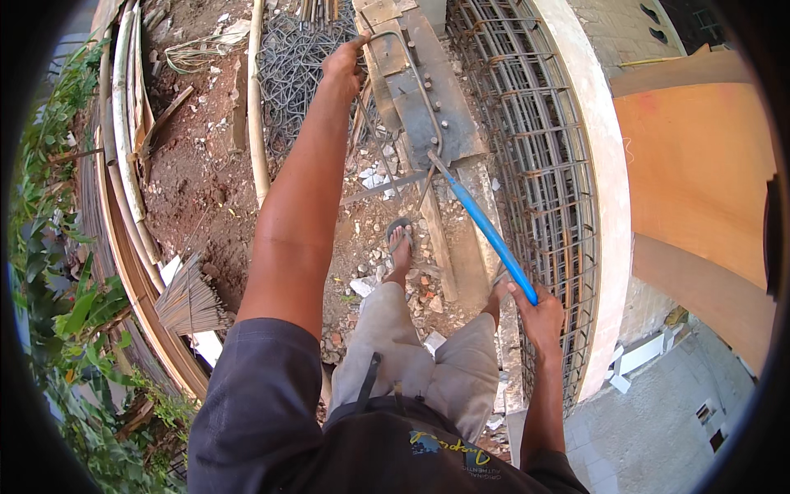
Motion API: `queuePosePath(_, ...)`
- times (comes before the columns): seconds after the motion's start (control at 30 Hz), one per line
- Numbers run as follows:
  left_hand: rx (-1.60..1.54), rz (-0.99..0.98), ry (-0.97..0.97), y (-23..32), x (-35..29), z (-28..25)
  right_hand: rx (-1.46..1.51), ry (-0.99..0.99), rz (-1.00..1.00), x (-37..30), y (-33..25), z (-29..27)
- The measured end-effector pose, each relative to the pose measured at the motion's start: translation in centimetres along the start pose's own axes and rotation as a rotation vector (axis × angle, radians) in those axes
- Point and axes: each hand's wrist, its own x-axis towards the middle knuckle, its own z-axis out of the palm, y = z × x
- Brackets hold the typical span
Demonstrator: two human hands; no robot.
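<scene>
My left hand [346,64] reaches far forward, its fingers closed round a thin steel bar at the bench's far left edge. The bar [418,74] has a rounded bend near that hand and runs back beside several short pegs on a metal-topped wooden bench [453,123]. My right hand [539,317] grips the near end of a blue-handled bending bar [494,235]. Its metal head meets the steel bar at the bench's near end. The exact fit there is too small to make out.
Bent steel stirrups [300,74] lie piled left of the bench. A long rebar cage [543,165] runs along the right, beside a pale wall edge [605,165]. Rubble [362,284] surrounds my sandalled foot [400,239]. Bamboo poles [257,107] and bundled thin rods [193,300] lie left.
</scene>
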Motion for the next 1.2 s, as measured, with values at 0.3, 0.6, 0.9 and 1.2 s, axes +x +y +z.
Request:
queuePosePath(0.3,-0.051,0.127,0.024,-1.2,0.3,-0.3,0.270,-0.836,-0.090,6.9,4.3,0.4)
queuePosePath(0.6,0.065,0.206,-0.077,-2.9,1.2,-0.9,0.569,-0.978,-0.127,6.9,5.9,6.0)
queuePosePath(0.9,0.112,0.235,-0.027,-2.8,0.9,-1.6,0.840,-0.856,-0.220,3.1,4.3,16.1)
queuePosePath(1.2,0.043,0.207,-0.049,-2.8,0.0,-0.1,1.332,-0.438,-0.128,-4.6,-9.3,32.4)
